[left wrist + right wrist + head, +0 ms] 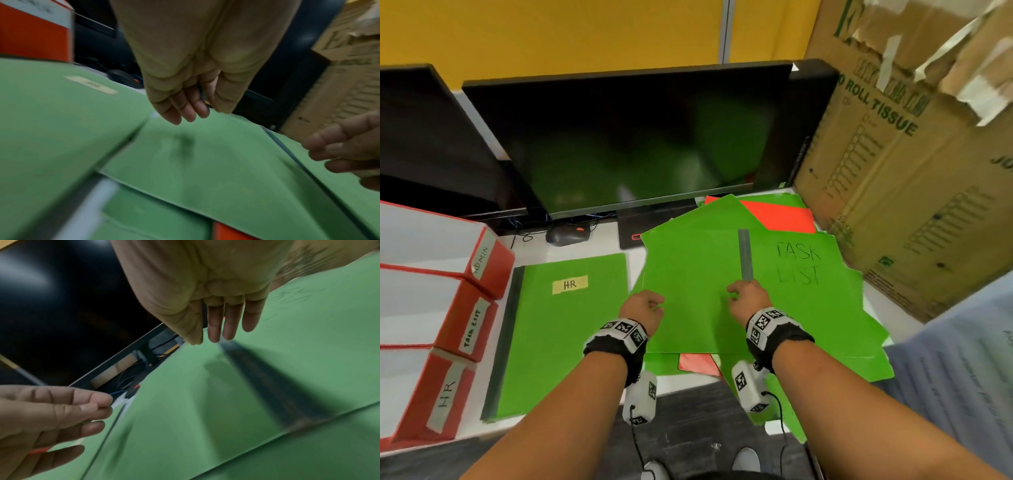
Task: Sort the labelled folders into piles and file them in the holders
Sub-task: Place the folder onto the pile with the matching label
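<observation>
Directly under both hands lies an opened green folder (688, 291), its label hidden; left hand (642, 306) and right hand (748, 298) hover loosely curled, holding nothing. Contact with the card unclear through wrist-view blur; HR folder (565, 329) lies left of the left hand

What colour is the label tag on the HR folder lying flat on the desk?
Pale yellow, with black handwriting, on the green HR folder; clearest in the head view.

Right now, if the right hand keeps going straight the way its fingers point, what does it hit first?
Probably the grey spine strip of the green folder under the right hand; the fingers point along it, towards the monitor beyond. Whether they touch it is unclear.
</observation>
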`<state>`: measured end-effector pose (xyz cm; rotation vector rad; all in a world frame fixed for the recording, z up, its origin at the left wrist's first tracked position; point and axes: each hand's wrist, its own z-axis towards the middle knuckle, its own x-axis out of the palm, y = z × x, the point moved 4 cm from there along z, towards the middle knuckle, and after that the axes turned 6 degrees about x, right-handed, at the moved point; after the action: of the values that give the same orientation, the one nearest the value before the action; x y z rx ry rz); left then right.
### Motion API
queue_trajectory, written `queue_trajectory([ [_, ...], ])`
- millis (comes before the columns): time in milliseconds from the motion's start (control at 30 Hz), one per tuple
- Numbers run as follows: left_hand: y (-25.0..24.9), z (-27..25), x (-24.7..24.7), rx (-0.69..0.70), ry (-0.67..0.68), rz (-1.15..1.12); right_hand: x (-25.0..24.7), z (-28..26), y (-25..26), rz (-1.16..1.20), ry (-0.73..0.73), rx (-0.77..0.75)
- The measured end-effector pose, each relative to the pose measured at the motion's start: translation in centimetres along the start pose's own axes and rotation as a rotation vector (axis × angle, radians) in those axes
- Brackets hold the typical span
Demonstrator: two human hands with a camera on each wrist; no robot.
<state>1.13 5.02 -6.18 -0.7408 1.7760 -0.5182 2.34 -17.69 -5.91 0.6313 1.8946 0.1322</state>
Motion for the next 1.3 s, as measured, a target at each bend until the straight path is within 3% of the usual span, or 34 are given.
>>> queue_trajectory([
  [233,-6.6,1.0,7.8,0.148,0.104,0.126,-3.0,1.0,-8.4,-0.086,0.012,0.163],
  [367,-8.2,1.5,10.8,0.168,0.142,0.232,-3.0,1.4,-10.1,-0.131,0.113,0.121],
  [600,-8.1,1.7,11.6,0.109,0.145,0.279,-0.2,1.2,-7.9,-0.111,0.256,-0.073],
  [867,-7.4,1.1,10.4,0.054,0.191,0.209,-0.5,2.0,-6.7,0.374,0.295,0.019],
  [1000,-7.9,0.8,10.3,0.011,0.113,0.098,-1.3,1.7,-5.3,0.555,0.284,-0.012],
  [1167,-9.0,0.9,8.9,0.010,0.052,0.129,-2.4,0.9,-2.2,0.668,0.310,-0.113],
  [1300,-10.3,0.9,6.8,0.033,0.014,0.086,-2.4,1.6,-1.8,0.647,0.207,-0.066],
])
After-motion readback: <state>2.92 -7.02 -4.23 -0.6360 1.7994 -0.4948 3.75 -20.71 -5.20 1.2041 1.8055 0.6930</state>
